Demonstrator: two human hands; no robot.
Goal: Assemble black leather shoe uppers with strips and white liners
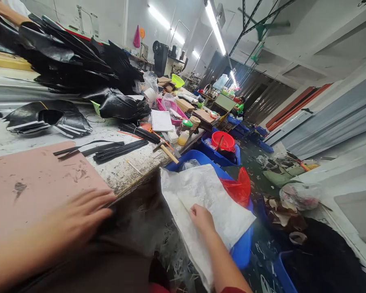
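Note:
My left hand [82,211], a little blurred, rests at the edge of a pink board [49,175] on the worktable, its fingers stretched out and holding nothing. Lower right, my right hand [201,217] is closed on a creased white sheet [222,195], which lies over a blue bin [245,248] beside the table. Bundled black strips [118,151] lie at the board's far edge. Beyond them, a hammer [170,154] with a wooden handle sticks out over the table edge.
Stacked black leather-like pieces [79,61] fill the far left, where another person's arm [10,12] reaches in. A notebook [161,121], a pink basket [178,112] and jars [184,127] crowd the table. A red basin [223,141] and a red bag [239,189] are at the bins.

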